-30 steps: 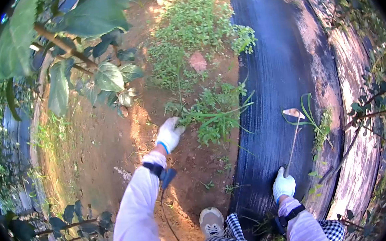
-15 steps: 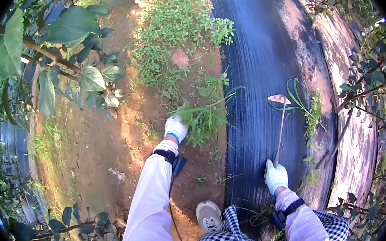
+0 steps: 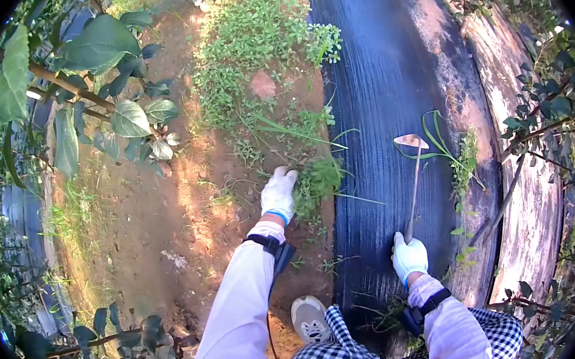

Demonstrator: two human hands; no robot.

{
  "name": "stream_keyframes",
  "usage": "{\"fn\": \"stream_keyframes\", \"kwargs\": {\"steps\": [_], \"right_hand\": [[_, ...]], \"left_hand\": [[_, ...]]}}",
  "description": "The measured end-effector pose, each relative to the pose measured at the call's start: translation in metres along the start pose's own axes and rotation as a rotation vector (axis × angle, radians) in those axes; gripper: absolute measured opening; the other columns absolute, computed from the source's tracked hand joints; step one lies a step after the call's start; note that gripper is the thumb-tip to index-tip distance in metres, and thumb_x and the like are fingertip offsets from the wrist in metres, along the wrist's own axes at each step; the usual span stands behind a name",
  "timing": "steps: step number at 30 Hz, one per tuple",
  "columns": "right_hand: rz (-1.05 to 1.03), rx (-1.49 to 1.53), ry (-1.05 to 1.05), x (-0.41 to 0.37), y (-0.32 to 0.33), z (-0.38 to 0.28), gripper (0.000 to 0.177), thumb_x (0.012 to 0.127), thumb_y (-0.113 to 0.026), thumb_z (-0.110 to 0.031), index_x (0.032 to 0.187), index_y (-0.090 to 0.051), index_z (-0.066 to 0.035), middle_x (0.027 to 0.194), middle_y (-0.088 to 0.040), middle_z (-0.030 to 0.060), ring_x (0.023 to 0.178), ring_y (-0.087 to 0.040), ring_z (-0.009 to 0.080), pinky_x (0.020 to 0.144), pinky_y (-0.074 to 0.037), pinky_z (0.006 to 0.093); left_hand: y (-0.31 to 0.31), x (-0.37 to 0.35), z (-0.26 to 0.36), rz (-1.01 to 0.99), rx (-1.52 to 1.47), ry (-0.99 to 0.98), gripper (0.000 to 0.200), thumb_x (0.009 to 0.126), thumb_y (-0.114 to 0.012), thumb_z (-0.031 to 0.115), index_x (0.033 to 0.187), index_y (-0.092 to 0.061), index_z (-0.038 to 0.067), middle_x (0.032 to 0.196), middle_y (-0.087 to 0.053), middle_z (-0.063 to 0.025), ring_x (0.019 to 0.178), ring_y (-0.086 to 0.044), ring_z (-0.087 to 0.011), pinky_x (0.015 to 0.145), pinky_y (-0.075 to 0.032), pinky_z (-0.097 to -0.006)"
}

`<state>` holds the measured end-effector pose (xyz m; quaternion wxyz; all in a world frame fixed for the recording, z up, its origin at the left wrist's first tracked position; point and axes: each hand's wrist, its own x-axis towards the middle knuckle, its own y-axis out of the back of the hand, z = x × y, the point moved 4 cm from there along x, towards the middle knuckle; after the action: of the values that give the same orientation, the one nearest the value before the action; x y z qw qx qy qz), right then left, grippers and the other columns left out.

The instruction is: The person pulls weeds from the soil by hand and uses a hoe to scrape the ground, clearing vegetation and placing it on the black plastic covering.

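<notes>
My left hand, in a white glove, is over the bare soil, its fingertips slightly apart and no stem visible between them. Right beside it is a clump of green weeds, blurred by motion, with long grass blades reaching over the edge of the black plastic sheet. On the right, my gloved right hand is closed around the handle of a small hand hoe. Its thin shaft points away from me over the sheet, and the pale pointed blade lies near a long-leaved weed.
Low green weeds cover the soil strip ahead, with a brown leaf among them. A leafy branch hangs at upper left, and more branches reach in from the right. My shoe stands on the soil below.
My left hand has moved right and slightly down, and the weeds at its fingers have shifted right. The right hand and hoe have barely moved.
</notes>
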<state>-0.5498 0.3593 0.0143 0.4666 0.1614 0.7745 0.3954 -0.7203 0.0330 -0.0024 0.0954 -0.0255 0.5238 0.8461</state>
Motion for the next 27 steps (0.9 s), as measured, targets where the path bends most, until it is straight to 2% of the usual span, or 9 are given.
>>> {"fn": "stream_keyframes", "kwargs": {"steps": [5,8,11,12,14,17,22,24,27], "right_hand": [[-0.020,-0.057,-0.016,-0.017,0.011,-0.020,0.051,0.088,-0.050,-0.047,0.087,-0.069,0.000,0.084,-0.066,0.0249,0.086,-0.065,0.0409,0.078,-0.050,0.0458],[-0.021,-0.019,-0.009,-0.004,0.006,-0.007,0.050,0.088,-0.050,-0.047,0.086,-0.069,0.000,0.083,-0.066,0.0246,0.085,-0.065,0.0407,0.077,-0.050,0.0461],[-0.018,-0.023,-0.010,-0.010,0.006,-0.013,0.051,0.089,-0.050,-0.047,0.086,-0.069,0.000,0.082,-0.066,0.0244,0.084,-0.065,0.0408,0.076,-0.050,0.0463],[-0.014,-0.050,0.002,-0.015,0.012,-0.020,0.051,0.089,-0.050,-0.047,0.085,-0.069,0.000,0.082,-0.066,0.0245,0.084,-0.065,0.0409,0.076,-0.050,0.0463],[-0.009,-0.073,0.013,-0.015,0.015,-0.024,0.051,0.089,-0.050,-0.047,0.085,-0.069,0.000,0.082,-0.066,0.0245,0.084,-0.065,0.0410,0.076,-0.050,0.0464],[-0.017,-0.055,-0.005,-0.015,0.012,-0.018,0.051,0.089,-0.049,-0.047,0.085,-0.069,0.000,0.081,-0.066,0.0246,0.083,-0.065,0.0410,0.076,-0.050,0.0464],[-0.001,-0.081,0.012,-0.020,0.020,-0.028,0.052,0.089,-0.049,-0.047,0.085,-0.069,0.001,0.081,-0.066,0.0247,0.083,-0.065,0.0414,0.075,-0.050,0.0462],[0.007,-0.025,0.026,-0.019,0.019,-0.024,0.051,0.089,-0.051,-0.047,0.083,-0.068,0.000,0.078,-0.066,0.0234,0.080,-0.065,0.0403,0.074,-0.050,0.0454],[0.001,0.301,0.031,-0.016,0.015,-0.009,0.044,0.089,-0.058,-0.042,0.077,-0.063,-0.001,0.064,-0.062,0.0114,0.057,-0.062,0.0249,0.058,-0.049,0.0387]], "left_hand": [[-0.079,0.001,-0.057,0.143,-0.573,0.072,0.020,0.089,-0.055,0.016,0.105,-0.063,0.006,0.100,-0.066,-0.0111,0.093,-0.063,-0.0251,0.079,-0.050,-0.0356],[-0.037,-0.022,-0.042,0.230,-0.768,0.039,0.023,0.092,-0.055,0.016,0.110,-0.062,0.004,0.104,-0.067,-0.0090,0.096,-0.063,-0.0211,0.088,-0.049,-0.0370],[-0.046,-0.067,-0.072,0.370,0.397,-0.230,0.032,0.096,-0.049,0.019,0.123,-0.056,0.004,0.120,-0.059,-0.0119,0.102,-0.061,-0.0238,0.089,-0.049,-0.0341],[-0.037,-0.062,-0.069,0.189,-0.160,0.053,0.035,0.095,-0.046,0.014,0.127,-0.051,0.001,0.126,-0.055,-0.0123,0.114,-0.054,-0.0275,0.091,-0.048,-0.0370],[0.012,-0.047,-0.001,0.049,-0.401,0.209,0.036,0.089,-0.049,0.009,0.125,-0.052,0.004,0.124,-0.056,-0.0122,0.117,-0.050,-0.0311,0.093,-0.046,-0.0395],[0.010,-0.021,0.032,-0.005,0.115,-0.058,0.046,0.072,-0.061,0.005,0.117,-0.059,0.014,0.117,-0.054,-0.0130,0.108,-0.051,-0.0335,0.089,-0.047,-0.0411],[-0.007,-0.011,0.036,-0.106,0.072,-0.157,0.038,0.074,-0.055,0.001,0.111,-0.060,0.010,0.112,-0.058,-0.0108,0.107,-0.053,-0.0317,0.087,-0.048,-0.0403],[-0.069,-0.006,-0.012,0.128,-0.682,0.176,0.033,0.078,-0.054,0.003,0.110,-0.060,0.008,0.109,-0.061,-0.0113,0.105,-0.056,-0.0304,0.086,-0.048,-0.0399],[-0.033,-0.021,0.036,0.439,0.239,-0.074,0.023,0.091,-0.048,0.014,0.105,-0.063,0.005,0.097,-0.068,-0.0109,0.086,-0.064,-0.0289,0.081,-0.048,-0.0381]]}}
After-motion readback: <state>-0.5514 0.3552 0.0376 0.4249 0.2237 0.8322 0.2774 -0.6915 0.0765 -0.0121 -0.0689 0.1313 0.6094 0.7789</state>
